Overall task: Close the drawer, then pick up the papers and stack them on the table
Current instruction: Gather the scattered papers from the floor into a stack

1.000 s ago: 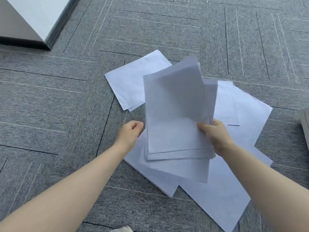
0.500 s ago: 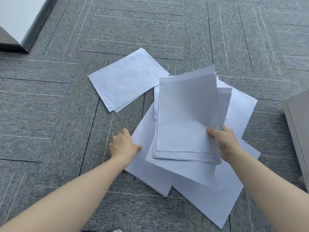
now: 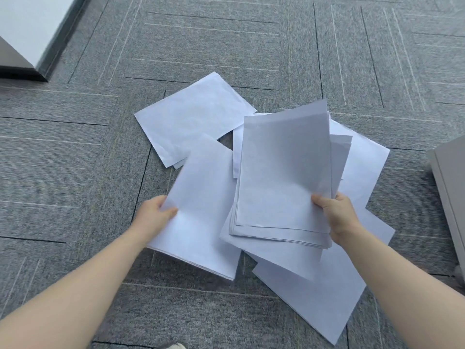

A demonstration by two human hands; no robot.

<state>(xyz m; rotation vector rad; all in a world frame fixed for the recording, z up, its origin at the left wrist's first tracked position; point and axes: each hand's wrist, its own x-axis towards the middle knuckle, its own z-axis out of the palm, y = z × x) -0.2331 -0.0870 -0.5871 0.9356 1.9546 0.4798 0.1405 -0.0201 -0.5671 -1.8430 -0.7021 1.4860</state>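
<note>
Right hand (image 3: 338,217) holds a sheaf of papers (image 3: 284,177) tilted up off the floor, thumb on the front sheet near its lower right corner, rest of the fingers (image 3: 339,197) wrapped behind the right edge, so the sheaf is clamped btwn thumb and fingers; edges fan out a bit at the bottom. Left hand (image 3: 156,215) pinches a thin bundle of sheets (image 3: 203,205) at its left edge, thumb on top, other fingers under & hidden; the bundle's near edge looks lifted slightly off the carpet floor (image 3: 75,172), blurred on the left side. More loose sheets (image 3: 193,117) lie flat on the floor: a small pile beyond the left hand's bundle, others spread under & to the right of the held sheaf, overlapping. Grey cabinet corner (image 3: 450,197) at right edge, near the sheets but apart. White panel w/ dark base (image 3: 27,26) at top left, well apart from the papers.
</note>
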